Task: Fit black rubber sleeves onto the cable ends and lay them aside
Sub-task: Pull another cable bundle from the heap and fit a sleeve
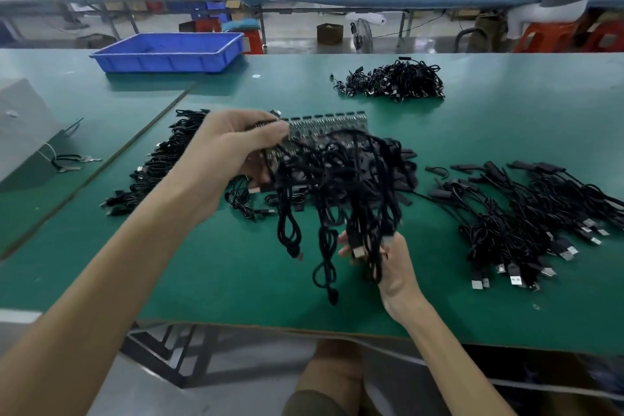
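Black cables [337,179] hang in a thick tangled bundle above the green table [236,280], held at both ends. The left hand [233,149] is raised over the middle of the table, its fingers curled tight round the top of the bundle. A grey strip of small boards [331,127] juts out to the right of those fingers, just behind the cables; whether it is lifted or lying flat I cannot tell. Lower and nearer the table's front edge, the right hand [388,267] closes its fingers and thumb round several of the dangling plug ends, while other loops hang free beside it. To the right lies a spread row of cables [540,213] with metal plugs toward the front edge and black sleeves [493,167] at their far ends. Another heap of cables [158,162] lies to the left and a third pile [395,81] farther back. A blue tray [169,52] stands at the far left.
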Demonstrator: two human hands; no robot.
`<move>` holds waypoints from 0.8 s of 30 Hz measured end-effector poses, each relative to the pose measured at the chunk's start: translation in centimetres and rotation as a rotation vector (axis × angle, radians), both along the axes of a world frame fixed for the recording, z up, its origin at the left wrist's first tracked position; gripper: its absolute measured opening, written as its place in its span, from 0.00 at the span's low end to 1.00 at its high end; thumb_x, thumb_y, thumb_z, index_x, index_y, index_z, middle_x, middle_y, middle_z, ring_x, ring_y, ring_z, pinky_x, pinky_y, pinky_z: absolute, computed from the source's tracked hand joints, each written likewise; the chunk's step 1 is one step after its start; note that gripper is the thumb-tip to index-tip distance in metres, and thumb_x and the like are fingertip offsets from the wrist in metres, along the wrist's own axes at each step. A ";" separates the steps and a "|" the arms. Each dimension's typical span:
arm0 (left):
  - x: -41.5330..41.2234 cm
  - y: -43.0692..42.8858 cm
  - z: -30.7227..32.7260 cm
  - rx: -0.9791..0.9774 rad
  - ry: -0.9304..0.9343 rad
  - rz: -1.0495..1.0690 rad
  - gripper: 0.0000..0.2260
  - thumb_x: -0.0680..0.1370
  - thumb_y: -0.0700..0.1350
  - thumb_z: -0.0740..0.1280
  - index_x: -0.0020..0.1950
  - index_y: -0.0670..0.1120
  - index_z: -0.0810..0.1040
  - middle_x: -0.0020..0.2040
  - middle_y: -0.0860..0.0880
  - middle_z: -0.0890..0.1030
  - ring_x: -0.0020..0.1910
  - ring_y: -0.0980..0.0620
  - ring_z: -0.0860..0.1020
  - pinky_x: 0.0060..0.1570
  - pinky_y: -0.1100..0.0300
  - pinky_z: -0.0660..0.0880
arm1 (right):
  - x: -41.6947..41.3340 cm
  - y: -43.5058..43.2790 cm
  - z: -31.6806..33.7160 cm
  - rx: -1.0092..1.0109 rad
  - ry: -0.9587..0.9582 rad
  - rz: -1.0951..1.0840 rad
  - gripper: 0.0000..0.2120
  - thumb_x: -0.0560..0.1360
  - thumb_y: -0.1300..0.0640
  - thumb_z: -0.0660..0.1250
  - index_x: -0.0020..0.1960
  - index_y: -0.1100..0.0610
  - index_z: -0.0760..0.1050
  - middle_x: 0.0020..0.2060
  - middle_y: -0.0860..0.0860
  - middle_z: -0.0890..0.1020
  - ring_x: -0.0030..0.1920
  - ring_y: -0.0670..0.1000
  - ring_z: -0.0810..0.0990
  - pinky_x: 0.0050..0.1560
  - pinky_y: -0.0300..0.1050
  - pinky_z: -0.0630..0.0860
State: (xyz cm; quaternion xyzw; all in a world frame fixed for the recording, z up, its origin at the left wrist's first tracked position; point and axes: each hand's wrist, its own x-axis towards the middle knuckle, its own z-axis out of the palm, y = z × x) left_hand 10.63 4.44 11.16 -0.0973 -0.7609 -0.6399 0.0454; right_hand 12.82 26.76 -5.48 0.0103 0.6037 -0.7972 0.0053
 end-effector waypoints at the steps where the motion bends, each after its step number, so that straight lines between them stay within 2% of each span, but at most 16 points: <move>1: -0.2 0.0 -0.6 -0.025 -0.040 -0.047 0.06 0.79 0.44 0.71 0.44 0.46 0.86 0.42 0.43 0.82 0.34 0.49 0.78 0.31 0.62 0.77 | 0.0 0.0 -0.2 -0.047 -0.050 0.002 0.11 0.85 0.61 0.59 0.56 0.62 0.81 0.43 0.55 0.87 0.43 0.51 0.86 0.44 0.45 0.82; 3: -0.6 -0.1 -1.8 -0.065 -0.116 -0.095 0.05 0.79 0.44 0.71 0.45 0.46 0.85 0.41 0.44 0.81 0.36 0.48 0.77 0.32 0.62 0.77 | 0.1 0.1 -0.5 -0.124 -0.159 -0.015 0.15 0.87 0.56 0.55 0.64 0.58 0.79 0.48 0.53 0.87 0.50 0.51 0.86 0.51 0.49 0.82; 4: -0.9 -0.2 -2.4 -0.070 -0.147 -0.094 0.04 0.79 0.44 0.71 0.45 0.45 0.84 0.40 0.46 0.81 0.34 0.48 0.77 0.31 0.63 0.76 | 0.1 0.2 -0.7 -0.133 -0.186 -0.026 0.17 0.87 0.52 0.55 0.66 0.57 0.78 0.48 0.51 0.87 0.47 0.50 0.86 0.47 0.47 0.83; 5: -1.2 -0.3 -3.0 -0.075 -0.170 -0.081 0.04 0.78 0.43 0.72 0.46 0.43 0.83 0.38 0.47 0.80 0.33 0.49 0.76 0.29 0.63 0.75 | 0.1 0.2 -0.8 -0.096 -0.173 -0.027 0.18 0.86 0.49 0.57 0.65 0.57 0.79 0.44 0.51 0.87 0.42 0.49 0.85 0.43 0.44 0.82; 6: -1.6 -0.5 -3.6 -0.088 -0.188 -0.062 0.05 0.78 0.44 0.72 0.47 0.42 0.82 0.37 0.48 0.79 0.31 0.49 0.76 0.28 0.63 0.74 | 0.0 0.2 -0.8 -0.010 -0.136 -0.037 0.18 0.84 0.47 0.59 0.62 0.55 0.82 0.43 0.52 0.87 0.41 0.50 0.85 0.44 0.44 0.82; 7: -1.9 -0.8 -4.2 -0.111 -0.198 -0.039 0.06 0.78 0.44 0.72 0.47 0.41 0.81 0.36 0.47 0.79 0.30 0.49 0.76 0.28 0.63 0.73 | -0.1 0.2 -0.7 0.073 -0.103 -0.053 0.15 0.84 0.47 0.61 0.58 0.52 0.84 0.44 0.53 0.88 0.45 0.51 0.86 0.52 0.46 0.82; 8: -2.2 -1.1 -4.8 -0.140 -0.202 -0.011 0.07 0.78 0.44 0.72 0.48 0.40 0.81 0.36 0.46 0.78 0.30 0.49 0.76 0.29 0.63 0.73 | -0.2 0.1 -0.6 0.113 -0.077 -0.069 0.14 0.84 0.48 0.62 0.55 0.49 0.86 0.48 0.52 0.88 0.52 0.52 0.86 0.60 0.49 0.80; 10: -2.7 -1.5 -5.9 -0.196 -0.204 0.043 0.08 0.79 0.45 0.72 0.49 0.40 0.81 0.39 0.44 0.78 0.33 0.49 0.76 0.34 0.60 0.74 | -0.2 0.2 -0.5 0.121 -0.011 -0.063 0.12 0.85 0.53 0.62 0.57 0.48 0.85 0.52 0.49 0.88 0.58 0.49 0.84 0.66 0.51 0.77; 12: -3.2 -1.9 -6.8 -0.258 -0.191 0.073 0.06 0.80 0.46 0.72 0.48 0.43 0.82 0.40 0.44 0.78 0.38 0.49 0.74 0.42 0.58 0.72 | -0.1 0.2 -0.4 0.128 0.030 -0.042 0.12 0.85 0.59 0.62 0.61 0.49 0.83 0.54 0.48 0.88 0.59 0.48 0.84 0.65 0.49 0.77; 15: -3.5 -1.9 -7.7 -0.419 -0.163 0.058 0.04 0.81 0.46 0.70 0.48 0.48 0.82 0.41 0.46 0.80 0.40 0.51 0.74 0.42 0.58 0.70 | 0.0 0.2 -0.2 0.131 0.033 -0.040 0.13 0.85 0.61 0.63 0.60 0.48 0.83 0.53 0.49 0.88 0.57 0.49 0.85 0.60 0.47 0.77; 19: -4.4 -1.8 -7.8 -0.716 -0.165 -0.010 0.05 0.81 0.48 0.70 0.51 0.47 0.81 0.48 0.48 0.83 0.48 0.49 0.81 0.50 0.56 0.77 | 0.0 0.2 -0.1 0.196 0.075 -0.015 0.18 0.83 0.67 0.62 0.59 0.49 0.84 0.55 0.46 0.87 0.60 0.45 0.83 0.65 0.43 0.76; 22: -5.2 -1.7 -6.6 -0.892 -0.214 -0.139 0.09 0.80 0.55 0.69 0.49 0.50 0.82 0.45 0.52 0.83 0.41 0.55 0.79 0.40 0.61 0.73 | 0.2 0.1 0.2 0.236 0.105 0.041 0.19 0.82 0.68 0.62 0.59 0.48 0.85 0.55 0.46 0.87 0.60 0.45 0.83 0.61 0.37 0.77; 24: -5.7 -1.1 -6.1 -1.006 -0.212 -0.195 0.13 0.80 0.58 0.67 0.49 0.50 0.83 0.43 0.51 0.83 0.36 0.56 0.76 0.37 0.61 0.71 | 0.3 0.1 0.3 0.239 0.119 0.063 0.20 0.82 0.68 0.62 0.58 0.47 0.85 0.54 0.44 0.87 0.59 0.43 0.83 0.58 0.33 0.77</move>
